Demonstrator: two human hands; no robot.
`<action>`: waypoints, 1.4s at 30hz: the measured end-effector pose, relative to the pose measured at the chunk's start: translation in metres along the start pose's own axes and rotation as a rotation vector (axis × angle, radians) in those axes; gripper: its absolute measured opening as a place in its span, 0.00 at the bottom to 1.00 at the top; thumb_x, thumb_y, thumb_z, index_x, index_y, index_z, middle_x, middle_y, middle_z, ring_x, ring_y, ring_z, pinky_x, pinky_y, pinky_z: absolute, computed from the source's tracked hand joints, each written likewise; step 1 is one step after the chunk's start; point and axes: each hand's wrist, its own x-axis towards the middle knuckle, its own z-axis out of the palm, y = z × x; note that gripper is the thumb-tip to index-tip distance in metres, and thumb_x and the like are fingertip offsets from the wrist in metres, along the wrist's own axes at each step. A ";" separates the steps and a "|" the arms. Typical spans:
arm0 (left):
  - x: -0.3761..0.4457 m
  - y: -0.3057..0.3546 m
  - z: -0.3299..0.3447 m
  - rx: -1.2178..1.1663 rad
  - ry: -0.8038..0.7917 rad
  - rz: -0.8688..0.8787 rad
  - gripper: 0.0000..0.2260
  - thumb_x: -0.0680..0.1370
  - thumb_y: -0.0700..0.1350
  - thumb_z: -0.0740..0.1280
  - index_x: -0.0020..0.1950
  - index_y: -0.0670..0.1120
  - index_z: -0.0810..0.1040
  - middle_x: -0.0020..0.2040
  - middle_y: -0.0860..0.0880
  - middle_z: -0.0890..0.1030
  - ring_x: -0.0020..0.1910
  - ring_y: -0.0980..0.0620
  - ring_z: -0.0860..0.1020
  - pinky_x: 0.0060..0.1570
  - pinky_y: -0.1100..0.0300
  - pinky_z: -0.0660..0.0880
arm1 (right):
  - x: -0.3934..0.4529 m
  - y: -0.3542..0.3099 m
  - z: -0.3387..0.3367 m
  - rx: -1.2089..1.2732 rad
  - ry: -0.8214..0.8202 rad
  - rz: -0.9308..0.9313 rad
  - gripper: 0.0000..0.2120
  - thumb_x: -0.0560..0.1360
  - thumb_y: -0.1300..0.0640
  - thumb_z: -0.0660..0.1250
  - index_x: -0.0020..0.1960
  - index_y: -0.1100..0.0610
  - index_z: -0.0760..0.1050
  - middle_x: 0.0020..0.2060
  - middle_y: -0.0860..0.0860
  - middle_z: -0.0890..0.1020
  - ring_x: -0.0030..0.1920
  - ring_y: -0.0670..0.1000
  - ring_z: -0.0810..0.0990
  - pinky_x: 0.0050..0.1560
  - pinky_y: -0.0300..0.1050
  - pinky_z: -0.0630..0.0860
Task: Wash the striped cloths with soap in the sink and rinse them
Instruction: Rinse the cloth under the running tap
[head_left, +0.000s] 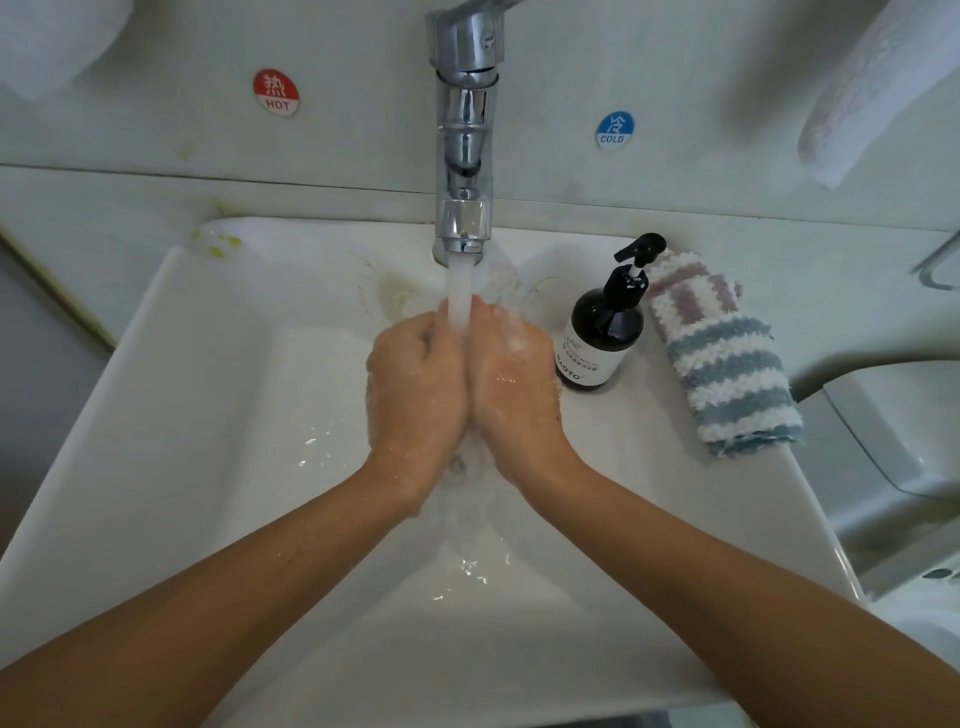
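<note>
While the tap (464, 156) runs a full stream into the sink (208, 415), left hand (415, 384) and right hand (511, 384) are pressed side by side under the water, fingers curled inward; neither holds a cloth, and foam shows on the right one. Whether anything small sits between the palms cannot be told.

Task items: two striped cloths, folded, lie on the sink's right ledge, just beside the soap bottle (602, 338). Blue-and-white cloth (732, 384) nearer the person, pink-and-white cloth (691, 291) behind it, touching. Both are out of the water.

Judged risks:
- Stream is strong and strikes the hands high; splash could spray over the rim onto the ledge and beyond.
- Wet, soapy hands reaching for the bottle may slip on it and tip it into the basin.
- Blue cloth's near end sits at the ledge edge; a careless grab could drag it off.

Legible text: red sticker (276, 92) reads "HOT" beneath a Chinese character; blue sticker (615, 130) reads "COLD". Bottle label reads "HAOTO"; smaller print unreadable.
</note>
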 end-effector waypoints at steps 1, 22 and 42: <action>0.001 0.000 0.000 -0.006 -0.001 0.013 0.22 0.82 0.51 0.61 0.31 0.42 0.72 0.24 0.51 0.72 0.25 0.56 0.70 0.25 0.62 0.68 | -0.001 -0.003 -0.001 0.003 -0.007 -0.012 0.19 0.81 0.50 0.58 0.33 0.55 0.71 0.29 0.47 0.75 0.34 0.48 0.74 0.38 0.45 0.72; 0.003 0.001 -0.005 -0.026 -0.045 0.022 0.07 0.82 0.46 0.61 0.58 0.56 0.70 0.43 0.58 0.78 0.40 0.65 0.78 0.34 0.68 0.76 | 0.005 0.000 -0.015 0.263 -0.092 0.106 0.11 0.80 0.59 0.61 0.61 0.49 0.68 0.54 0.51 0.77 0.47 0.49 0.81 0.40 0.43 0.82; -0.008 0.001 -0.001 -0.250 0.138 -0.039 0.03 0.79 0.43 0.66 0.46 0.49 0.75 0.35 0.57 0.78 0.32 0.63 0.77 0.33 0.69 0.72 | -0.001 -0.003 -0.005 -0.010 -0.127 0.034 0.17 0.80 0.57 0.60 0.32 0.51 0.68 0.29 0.45 0.71 0.27 0.43 0.69 0.28 0.30 0.63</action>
